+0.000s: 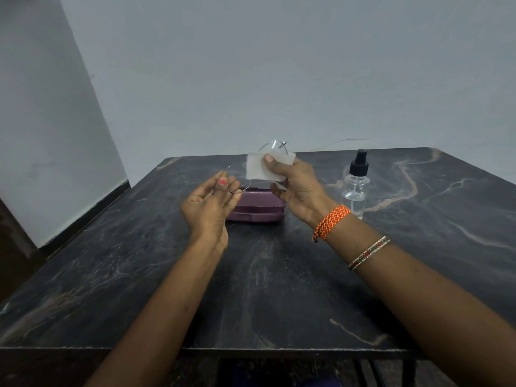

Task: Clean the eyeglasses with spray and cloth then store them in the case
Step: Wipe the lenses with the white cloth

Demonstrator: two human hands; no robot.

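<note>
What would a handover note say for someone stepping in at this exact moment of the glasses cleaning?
Left hand: holds the glasses by the rim of one lens, above the table.
Right hand: pinches the white cloth over the other lens.
Spray bottle: upright on the table, to the right, cap on.
Case: purple, closed, on the table under the hands.
Done: glasses picked up, cloth on a lens. Whether they were sprayed cannot be told.
Left: finish wiping both lenses, fold the arms, open the case, put the glasses in, close it.
</note>
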